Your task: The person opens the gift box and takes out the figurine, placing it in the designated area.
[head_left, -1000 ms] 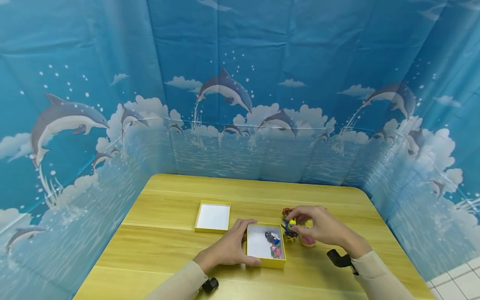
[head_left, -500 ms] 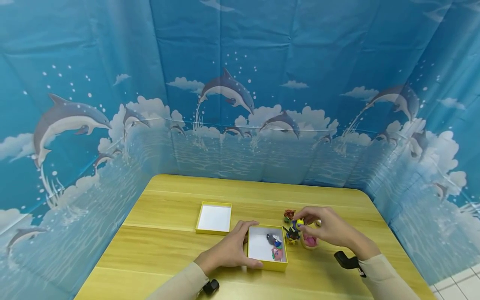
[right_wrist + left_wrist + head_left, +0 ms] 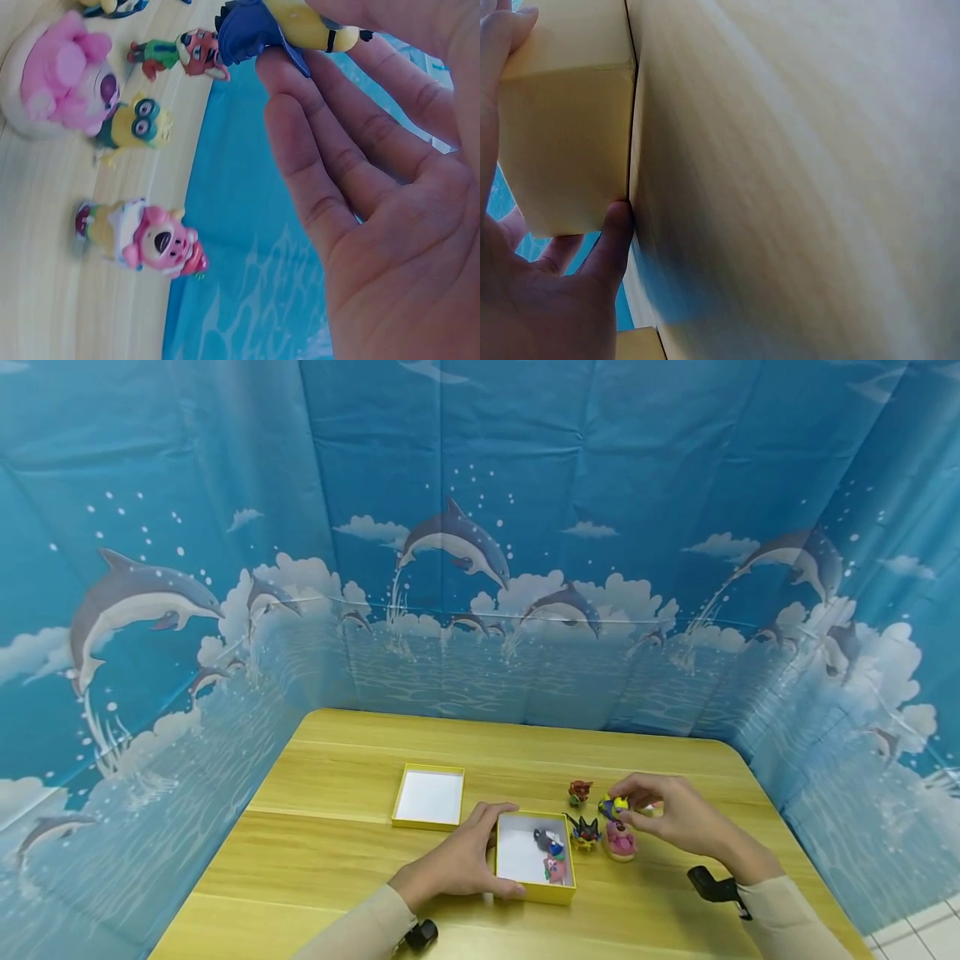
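My left hand (image 3: pixel 468 856) grips the near left side of a yellow box (image 3: pixel 534 893), thumb in front and fingers behind. The left wrist view shows fingertips against the box's plain wall (image 3: pixel 566 142). Inside lie a grey-and-blue figurine (image 3: pixel 549 841) and a pink figurine (image 3: pixel 555 870). Above the table, my right hand (image 3: pixel 678 817) pinches a yellow minion figurine (image 3: pixel 612 807) in blue clothing, seen tilted sideways in the right wrist view. Below and around it stand a pink bear (image 3: pixel 620 839), a black spiky-eared figurine (image 3: pixel 585 832) and a red fox (image 3: pixel 579 792) in green.
A shallow yellow-edged lid (image 3: pixel 429 796) with a white inside lies left of the box. A smaller minion (image 3: pixel 135 126) and a second pink bear (image 3: pixel 154 238) with a red hat stand near the right hand. Dolphin-printed blue curtain (image 3: pixel 480 660) surrounds the wooden table (image 3: pixel 315 827).
My right hand has lifted the minion and carried it rightward, away from the box, uncovering the black figurine and red fox. The left hand stays on the box.
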Demonstrator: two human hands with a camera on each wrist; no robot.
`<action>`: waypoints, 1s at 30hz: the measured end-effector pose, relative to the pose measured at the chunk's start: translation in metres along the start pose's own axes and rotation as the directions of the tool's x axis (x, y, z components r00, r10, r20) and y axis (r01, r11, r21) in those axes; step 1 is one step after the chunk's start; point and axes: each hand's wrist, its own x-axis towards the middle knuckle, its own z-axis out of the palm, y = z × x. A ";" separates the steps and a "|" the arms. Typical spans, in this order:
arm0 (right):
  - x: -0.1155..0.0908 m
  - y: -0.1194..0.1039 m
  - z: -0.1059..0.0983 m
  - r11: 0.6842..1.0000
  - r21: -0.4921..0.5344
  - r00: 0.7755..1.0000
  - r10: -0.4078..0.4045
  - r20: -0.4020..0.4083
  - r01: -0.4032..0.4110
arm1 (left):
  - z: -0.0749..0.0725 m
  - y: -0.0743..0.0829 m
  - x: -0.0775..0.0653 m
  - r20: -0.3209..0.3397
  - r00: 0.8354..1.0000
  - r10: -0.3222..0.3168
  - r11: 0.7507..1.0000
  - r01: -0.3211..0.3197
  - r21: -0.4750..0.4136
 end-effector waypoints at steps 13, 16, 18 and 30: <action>-0.012 0.018 -0.007 0.998 -0.035 0.998 0.043 -0.036 -0.044 | 0.000 0.002 -0.002 -0.004 1.000 -0.003 1.000 0.003 0.012; -0.015 0.022 -0.006 0.999 -0.027 0.998 0.045 -0.039 -0.047 | -0.001 0.002 -0.002 -0.006 1.000 -0.003 1.000 0.003 0.013; -0.017 0.025 -0.006 0.999 -0.017 0.998 0.050 -0.040 -0.051 | -0.001 0.002 -0.002 -0.006 1.000 -0.001 1.000 0.001 0.008; -0.031 0.042 -0.003 0.993 0.048 0.993 0.112 -0.029 -0.111 | 0.000 0.002 -0.002 -0.004 1.000 0.000 1.000 0.000 0.006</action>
